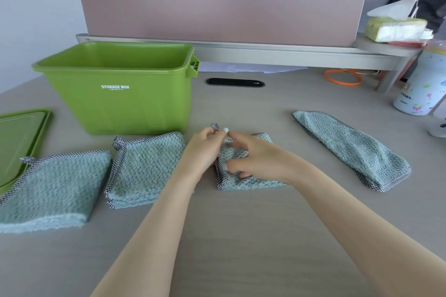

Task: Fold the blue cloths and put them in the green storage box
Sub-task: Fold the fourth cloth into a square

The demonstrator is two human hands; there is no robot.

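Both hands [226,152] pinch the middle blue cloth [243,176] to square its fold, green storage box [120,103] waiting at ten o'clock.

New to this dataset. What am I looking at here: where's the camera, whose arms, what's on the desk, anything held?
There is no robot here. One wide-angle camera sits on a person's head and looks down at their two bare arms over a desk.

The left hand pinches the hanging loop of the middle blue cloth, and the right hand rests on that same cloth with fingers curled into it, mid-fold.

Two folded blue cloths lie to the left, and another cloth lies to the right. The green storage box stands open behind them, with its lid lying flat at far left. A decorated cup and a tissue pack sit at the right.
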